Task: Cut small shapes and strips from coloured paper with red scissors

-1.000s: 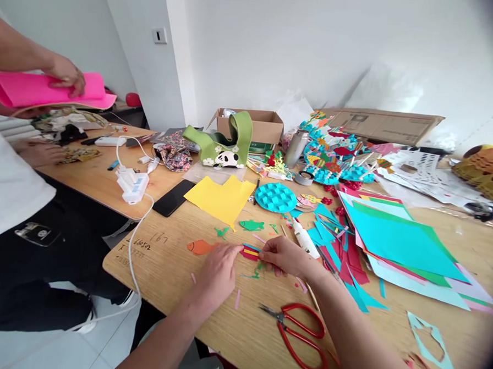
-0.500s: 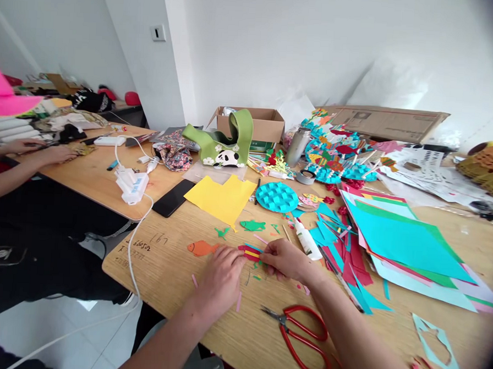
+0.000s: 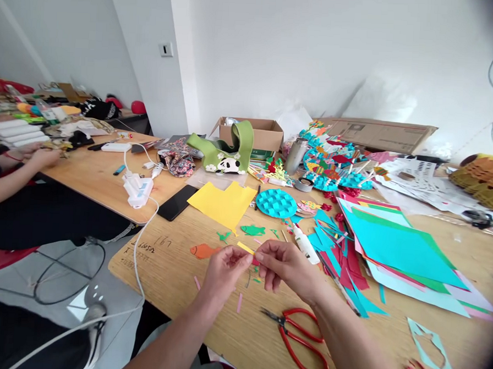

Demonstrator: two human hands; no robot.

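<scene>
My left hand (image 3: 223,268) and my right hand (image 3: 286,263) are raised a little above the wooden table (image 3: 176,269), fingertips facing each other. Between them they pinch a small paper piece with a yellow strip (image 3: 246,248) and a bit of red showing. Both hands are closed on it. An orange paper fish (image 3: 204,251) lies on the table just left of my left hand. Red scissors (image 3: 302,339) lie in front of my right forearm. A white glue bottle (image 3: 305,244) lies just beyond my right hand.
A stack of coloured paper sheets (image 3: 396,242) lies to the right, a yellow sheet (image 3: 223,202), a green fish cutout (image 3: 252,229) and a blue paper disc (image 3: 276,202) beyond my hands. A phone (image 3: 178,202) and a white power strip (image 3: 137,189) sit at the left. Another person's hand (image 3: 41,154) rests on the far-left table.
Both my hands lifted the small striped paper piece off the table. The person holding the pink sheet at the left has gone out of view. The camera shifted slightly.
</scene>
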